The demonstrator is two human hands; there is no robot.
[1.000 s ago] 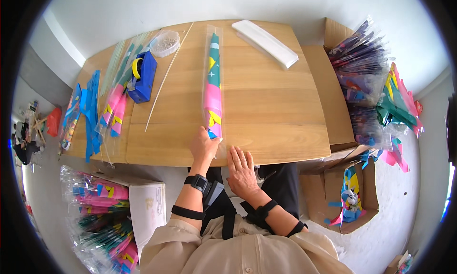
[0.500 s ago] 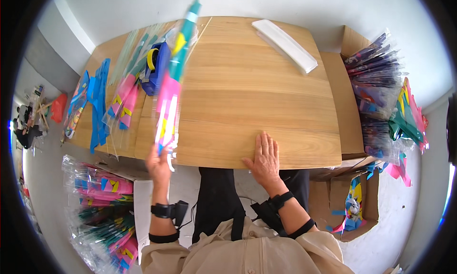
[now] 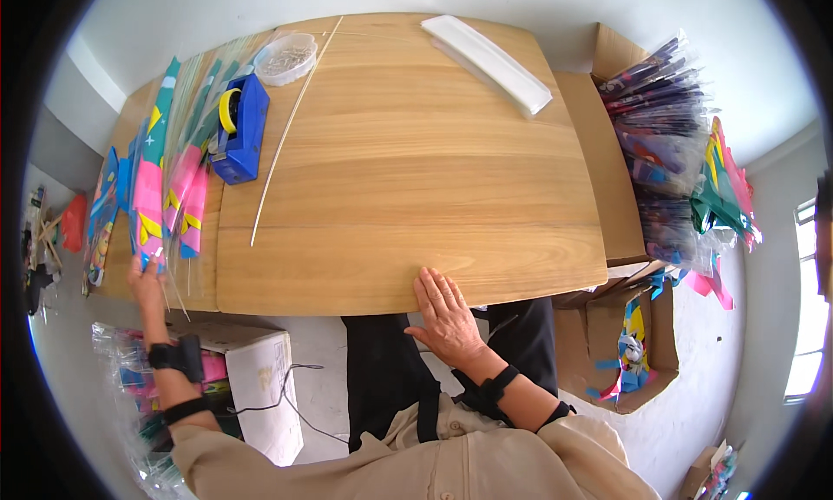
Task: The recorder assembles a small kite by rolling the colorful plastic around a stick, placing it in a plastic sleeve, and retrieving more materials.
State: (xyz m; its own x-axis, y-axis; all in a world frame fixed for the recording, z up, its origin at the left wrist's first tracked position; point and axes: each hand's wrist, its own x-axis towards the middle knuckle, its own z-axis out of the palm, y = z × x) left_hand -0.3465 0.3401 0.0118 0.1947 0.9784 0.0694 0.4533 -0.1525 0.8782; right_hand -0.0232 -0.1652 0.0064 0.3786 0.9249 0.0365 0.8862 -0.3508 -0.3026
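At the left of the table, my left hand [image 3: 147,279] is closed on the lower end of a folded kite [image 3: 149,187], a long slim pink and green bundle with yellow patches in a clear sleeve. Its far end points away from me. Similar bundles [image 3: 186,192] lie just right of it, and blue strips [image 3: 123,183] lie to its left. My right hand [image 3: 448,313] rests flat on the table's near edge, fingers outstretched, holding nothing.
A blue tape dispenser [image 3: 243,135], a clear bowl of small pieces [image 3: 286,64] and a thin white rod [image 3: 288,144] are on the wooden table [image 3: 416,179]. A white tray [image 3: 490,66] lies far right. Cardboard boxes [image 3: 607,161] with packaged bundles flank the table.
My left hand has carried the folded kite leftward from above the table to beside the other bundles. The thin white rod and bowl now show fully. My right hand stays flat on the edge.
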